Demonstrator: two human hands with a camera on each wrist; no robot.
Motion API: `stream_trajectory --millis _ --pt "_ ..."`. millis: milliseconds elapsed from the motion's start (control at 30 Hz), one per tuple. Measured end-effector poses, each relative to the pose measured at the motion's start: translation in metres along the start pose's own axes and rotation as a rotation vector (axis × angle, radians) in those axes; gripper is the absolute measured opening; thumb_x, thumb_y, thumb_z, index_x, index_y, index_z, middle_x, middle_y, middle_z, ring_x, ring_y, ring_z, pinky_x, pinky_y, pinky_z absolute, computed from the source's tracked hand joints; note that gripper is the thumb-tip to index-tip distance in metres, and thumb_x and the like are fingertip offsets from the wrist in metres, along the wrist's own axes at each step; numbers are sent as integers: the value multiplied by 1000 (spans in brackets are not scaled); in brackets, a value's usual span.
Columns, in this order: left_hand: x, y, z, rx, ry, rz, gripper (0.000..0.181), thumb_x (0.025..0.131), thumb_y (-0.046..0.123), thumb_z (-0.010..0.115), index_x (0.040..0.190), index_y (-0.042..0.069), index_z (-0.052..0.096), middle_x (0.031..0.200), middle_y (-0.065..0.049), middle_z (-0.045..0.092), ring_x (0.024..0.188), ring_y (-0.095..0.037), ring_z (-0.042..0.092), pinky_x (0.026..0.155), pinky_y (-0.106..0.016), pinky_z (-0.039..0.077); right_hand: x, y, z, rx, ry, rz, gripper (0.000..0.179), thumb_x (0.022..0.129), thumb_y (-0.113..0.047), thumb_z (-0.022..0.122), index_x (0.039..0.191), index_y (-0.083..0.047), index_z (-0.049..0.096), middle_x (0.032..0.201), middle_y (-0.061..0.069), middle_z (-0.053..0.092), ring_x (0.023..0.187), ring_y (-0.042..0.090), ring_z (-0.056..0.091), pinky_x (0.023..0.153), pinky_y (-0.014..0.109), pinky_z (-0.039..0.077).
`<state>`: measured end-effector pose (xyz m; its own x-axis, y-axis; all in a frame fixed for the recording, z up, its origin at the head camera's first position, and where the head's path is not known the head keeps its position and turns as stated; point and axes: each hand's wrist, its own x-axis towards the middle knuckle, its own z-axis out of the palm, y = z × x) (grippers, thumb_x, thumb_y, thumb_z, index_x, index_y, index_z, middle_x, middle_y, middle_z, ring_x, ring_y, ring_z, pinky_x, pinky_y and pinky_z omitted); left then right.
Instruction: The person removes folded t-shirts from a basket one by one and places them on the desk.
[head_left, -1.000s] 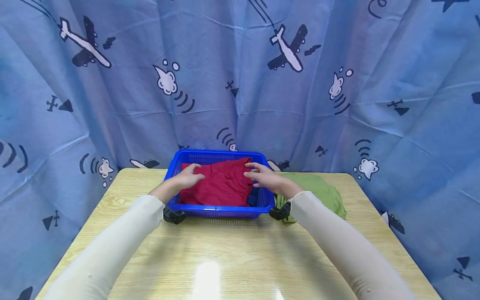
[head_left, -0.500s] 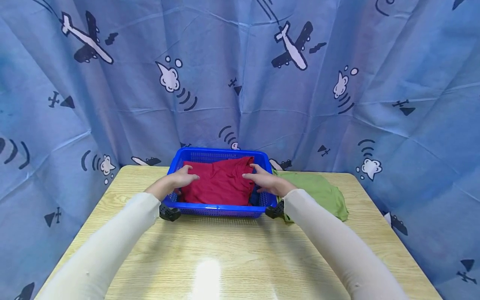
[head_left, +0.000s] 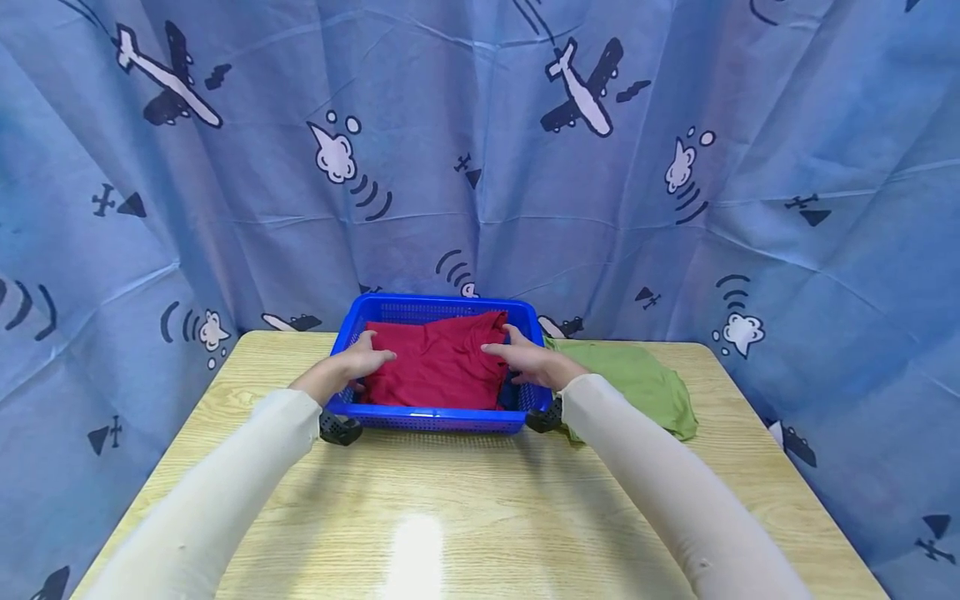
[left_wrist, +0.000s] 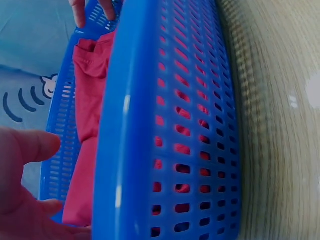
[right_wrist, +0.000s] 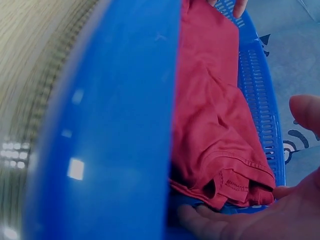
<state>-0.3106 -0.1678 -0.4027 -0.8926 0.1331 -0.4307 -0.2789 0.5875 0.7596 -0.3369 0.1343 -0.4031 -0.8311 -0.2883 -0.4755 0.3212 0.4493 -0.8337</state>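
Observation:
A folded red garment (head_left: 438,362) lies in the blue plastic basket (head_left: 435,414), over a dark blue cloth (head_left: 510,396). My left hand (head_left: 360,360) reaches inside at the garment's left end. In the left wrist view its thumb stands apart from the garment, and its lower fingers are at the garment's edge. My right hand (head_left: 531,360) is at the right end. The right wrist view shows its fingers (right_wrist: 202,222) low by the garment's hem, over the dark blue cloth, with the thumb raised away. Neither hand visibly pinches the fabric.
A green garment (head_left: 637,383) lies flat on the wooden table (head_left: 465,508), right of the basket and partly behind my right forearm. Behind the table hangs a blue curtain (head_left: 420,150) printed with planes. Perforated walls and a raised rim surround the basket's contents.
Both hands have moved slightly outward and lower, to the two ends of the red garment. The garment and basket stay in place; the head view has shifted a little.

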Motion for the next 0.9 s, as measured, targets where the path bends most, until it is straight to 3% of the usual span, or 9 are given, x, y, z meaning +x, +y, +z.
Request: stream_trajectory --millis 233,467,633,733,900 --pt "3 -2 4 -35 23 4 77 106 27 45 161 6 -5 165 -25 12 146 -40 33 98 -49 56 3 2 2 -10 20 -18 88 103 -39 54 163 -21 -9 171 16 0 153 47 19 125 57 24" --pt "6 -5 8 33 -2 -29 84 105 29 47 161 7 -13 167 -26 6 149 -45 25 112 -63 41 4 1 4 -28 26 -18 90 102 -42 56 163 -21 -8 171 14 0 154 44 19 126 57 21" --pt "5 -2 10 48 -3 -30 86 104 30 47 161 8 -14 169 -24 2 152 -44 19 113 -64 38 7 0 4 -22 29 -51 91 101 -42 56 163 -20 -8 172 13 -2 157 39 14 127 56 18" --pt "4 -1 9 36 -5 -30 86 104 30 48 161 9 -13 168 -24 5 151 -45 21 113 -63 39 5 -3 4 -42 52 -62 90 101 -42 55 163 -19 -5 172 13 1 157 37 16 125 57 22" --pt "4 -2 6 33 -5 -27 85 105 31 47 161 11 -14 167 -24 6 150 -45 24 113 -63 40 1 -8 7 -87 72 -4 86 102 -43 54 163 -19 -2 169 16 12 143 40 40 116 57 39"
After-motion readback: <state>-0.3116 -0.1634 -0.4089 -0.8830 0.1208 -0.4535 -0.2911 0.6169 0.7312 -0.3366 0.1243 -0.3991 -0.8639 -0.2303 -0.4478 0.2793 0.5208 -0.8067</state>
